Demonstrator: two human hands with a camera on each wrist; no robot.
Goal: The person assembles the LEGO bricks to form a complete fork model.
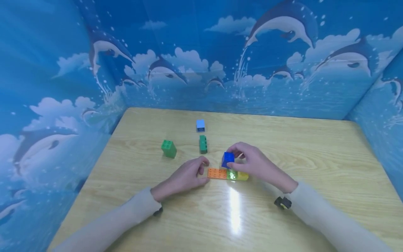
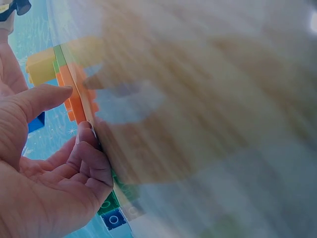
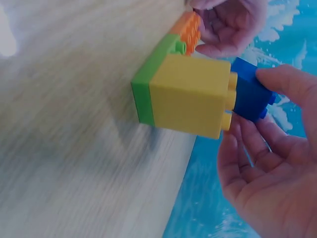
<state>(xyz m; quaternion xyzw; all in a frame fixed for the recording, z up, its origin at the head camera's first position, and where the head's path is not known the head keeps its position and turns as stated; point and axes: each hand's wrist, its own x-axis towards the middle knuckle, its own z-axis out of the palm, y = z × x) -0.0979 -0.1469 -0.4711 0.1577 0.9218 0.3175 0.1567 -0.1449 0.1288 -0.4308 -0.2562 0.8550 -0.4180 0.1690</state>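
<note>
Now pinching a dark blue block (image 1: pixel 228 159) between thumb and fingers of the right hand (image 1: pixel 255 162), off the table (image 1: pixel 315 157), near the studs of a yellow block (image 3: pixel 188 94) on a light green plate (image 3: pixel 148 72). Extending the left hand (image 1: pixel 189 174) with loosely curved, unclosed fingers beside the adjoining orange plate (image 1: pixel 217 173), possibly touching. With a tall green block (image 1: pixel 169 149), a dark green brick (image 1: pixel 203 144) and a lighter blue brick (image 1: pixel 200 125) farther back

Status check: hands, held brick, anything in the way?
Right hand holds blue brick off table. Left hand beside orange brick, contact unclear. No obstruction seen.
</note>
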